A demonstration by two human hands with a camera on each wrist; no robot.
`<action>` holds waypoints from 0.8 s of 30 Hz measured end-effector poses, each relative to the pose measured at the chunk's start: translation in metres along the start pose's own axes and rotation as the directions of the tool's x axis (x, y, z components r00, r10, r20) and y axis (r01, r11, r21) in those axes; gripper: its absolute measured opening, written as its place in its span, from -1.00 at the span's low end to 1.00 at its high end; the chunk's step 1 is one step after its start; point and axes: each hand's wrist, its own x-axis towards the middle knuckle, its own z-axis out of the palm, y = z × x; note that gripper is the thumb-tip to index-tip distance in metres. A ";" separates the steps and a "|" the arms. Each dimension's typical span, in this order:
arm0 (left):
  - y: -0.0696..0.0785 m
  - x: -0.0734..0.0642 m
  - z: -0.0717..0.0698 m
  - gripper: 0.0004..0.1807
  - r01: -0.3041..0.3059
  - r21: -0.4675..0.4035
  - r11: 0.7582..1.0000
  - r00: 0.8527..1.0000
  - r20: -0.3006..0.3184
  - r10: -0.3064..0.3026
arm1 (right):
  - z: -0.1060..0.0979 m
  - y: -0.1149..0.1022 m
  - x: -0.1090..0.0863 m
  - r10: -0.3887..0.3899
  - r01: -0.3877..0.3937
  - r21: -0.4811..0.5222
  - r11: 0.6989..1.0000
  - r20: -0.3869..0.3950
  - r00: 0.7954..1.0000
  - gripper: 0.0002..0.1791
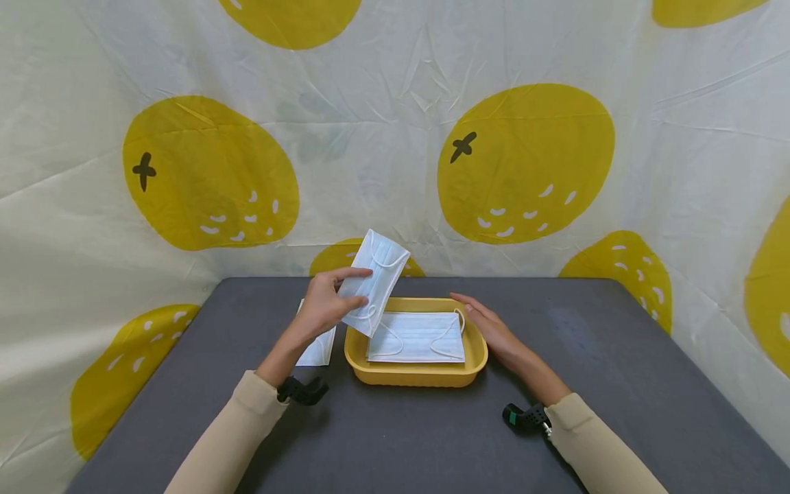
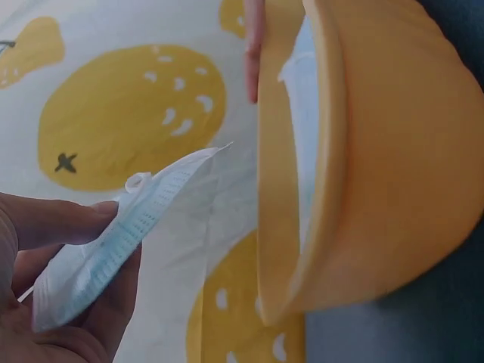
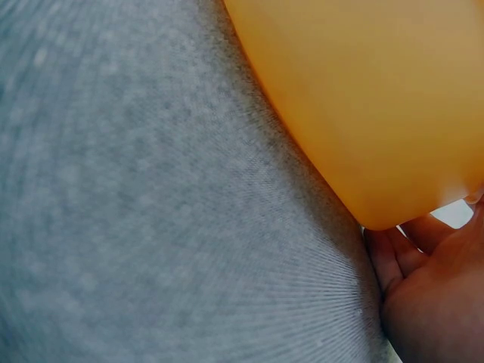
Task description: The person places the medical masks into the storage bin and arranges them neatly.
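My left hand (image 1: 325, 300) pinches a light-blue face mask (image 1: 380, 280) between thumb and fingers, tilted above the left end of a yellow tray (image 1: 416, 376). In the left wrist view the mask (image 2: 113, 246) is seen nearly edge-on, one white ear loop sticking up. Another face mask (image 1: 417, 337), or a stack of them, lies flat in the tray with its ear loops on top. Along the tray's right end rests my right hand (image 1: 496, 336), its fingers extended at the wall; the right wrist view shows those fingers (image 3: 389, 257) beside the yellow side.
A further face mask (image 1: 317, 348) lies on the dark grey table (image 1: 395, 439) just left of the tray, partly hidden by the left hand. Behind the table hangs a white cloth (image 1: 370, 158) printed with yellow fruit.
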 end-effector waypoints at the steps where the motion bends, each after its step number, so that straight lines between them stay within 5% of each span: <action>1: 0.002 0.001 0.002 -0.50 -0.001 -0.005 1.000 1.000 0.015 0.001 | 0.000 0.000 0.000 0.000 0.000 -0.007 1.000 0.000 1.000 -0.43; 13: 0.016 0.016 0.024 -0.54 -0.047 0.029 0.998 0.984 0.171 0.042 | -0.001 0.000 0.001 -0.026 0.026 0.015 1.000 0.006 1.000 -0.42; 24: 0.021 0.040 0.033 -0.56 -0.111 0.022 0.994 0.921 0.378 0.094 | -0.002 0.000 0.002 -0.029 0.029 0.015 0.999 0.002 1.000 -0.43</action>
